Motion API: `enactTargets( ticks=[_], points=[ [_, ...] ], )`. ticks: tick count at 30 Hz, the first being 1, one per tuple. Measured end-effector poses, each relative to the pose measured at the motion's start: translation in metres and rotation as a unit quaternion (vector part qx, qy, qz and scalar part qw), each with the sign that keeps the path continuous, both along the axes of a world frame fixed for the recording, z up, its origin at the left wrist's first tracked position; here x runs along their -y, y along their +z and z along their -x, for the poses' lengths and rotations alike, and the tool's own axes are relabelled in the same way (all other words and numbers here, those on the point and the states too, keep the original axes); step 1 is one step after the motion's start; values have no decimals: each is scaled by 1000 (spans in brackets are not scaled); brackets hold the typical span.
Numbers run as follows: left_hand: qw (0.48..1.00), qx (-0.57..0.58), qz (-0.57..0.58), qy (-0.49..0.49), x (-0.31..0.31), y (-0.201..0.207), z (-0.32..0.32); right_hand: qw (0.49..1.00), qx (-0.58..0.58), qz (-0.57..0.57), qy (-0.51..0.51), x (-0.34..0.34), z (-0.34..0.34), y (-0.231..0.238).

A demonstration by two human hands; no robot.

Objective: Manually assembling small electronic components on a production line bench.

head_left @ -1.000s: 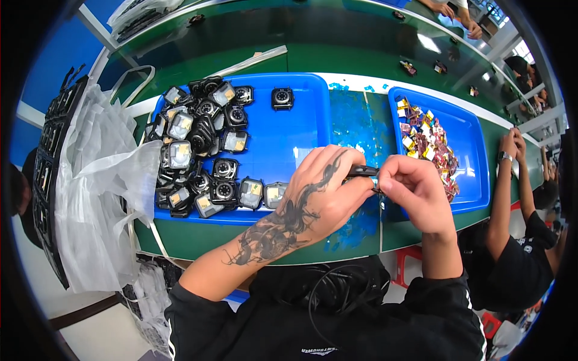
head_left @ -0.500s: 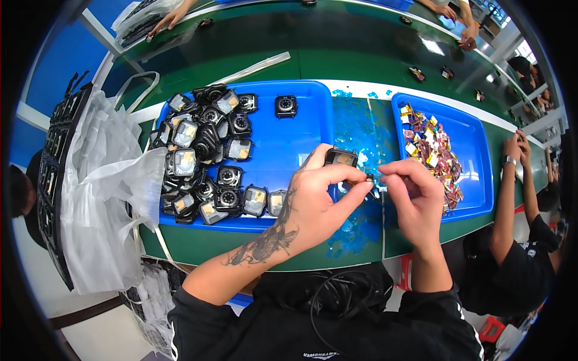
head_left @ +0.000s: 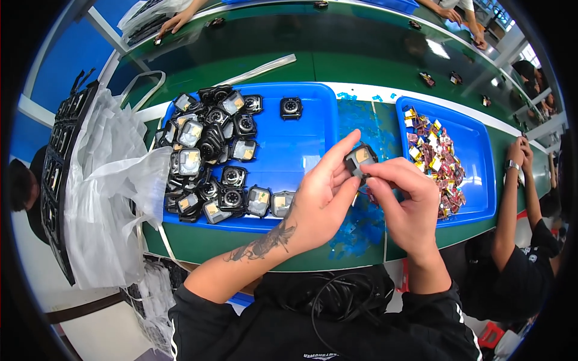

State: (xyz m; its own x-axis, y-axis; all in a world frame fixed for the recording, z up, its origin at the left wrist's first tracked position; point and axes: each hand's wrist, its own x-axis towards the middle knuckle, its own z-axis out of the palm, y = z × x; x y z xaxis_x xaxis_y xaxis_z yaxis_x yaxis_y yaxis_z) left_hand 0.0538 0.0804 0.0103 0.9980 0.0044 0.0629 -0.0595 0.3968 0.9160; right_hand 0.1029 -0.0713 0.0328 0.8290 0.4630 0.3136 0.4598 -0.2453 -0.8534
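My left hand [head_left: 325, 201] holds a black smartwatch case [head_left: 361, 157] with a grey and tan inside face turned up. Its thumb lies along the lower edge and the fingers sit behind. At the case's lower right corner, the thumb and forefinger of my right hand [head_left: 406, 201] are pinched together; what is between them is hidden. To the left stands a blue tray [head_left: 289, 147] with a heap of similar watch cases [head_left: 211, 141], one of them lying apart [head_left: 291, 108]. A smaller blue tray [head_left: 478, 159] on the right contains many small parts [head_left: 435, 153] in reddish, yellow and white.
Blue film scraps [head_left: 361, 231] cover the green table between the trays. Translucent plastic sheeting [head_left: 99, 204] hangs over the left edge beside a black rack [head_left: 63, 174]. Beyond a white rail, small parts lie on a green conveyor belt [head_left: 361, 57]. A co-worker's arms [head_left: 512, 186] are at the right.
The case has turned face up and come nearer my right hand. My right fingers have moved left and closed in at its corner. Parts on the belt have shifted slightly right.
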Motion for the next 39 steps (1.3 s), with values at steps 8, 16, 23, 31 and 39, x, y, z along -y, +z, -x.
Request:
enactTargets(
  ticks=[8, 16, 23, 31, 39],
  points=[
    [998, 38, -49, -22, -2, -7, -2, 998, -38, -15, -37, -5, -5, -1],
    [996, 40, -78, -22, -2, -6, -1, 996, -78, -33, -26, -4, -7, 1],
    [994, 33, -107, -17, -1, -8, 0, 998, -63, -16, -15, -3, -11, -1],
    [995, 8, -97, -11, 1, -6, 1, 995, 35, 89, -37, -1, -13, 9],
    [996, -31, -37, -73, -5, -5, -6, 992, 51, 101, -54, 0, -19, 10]
  ],
)
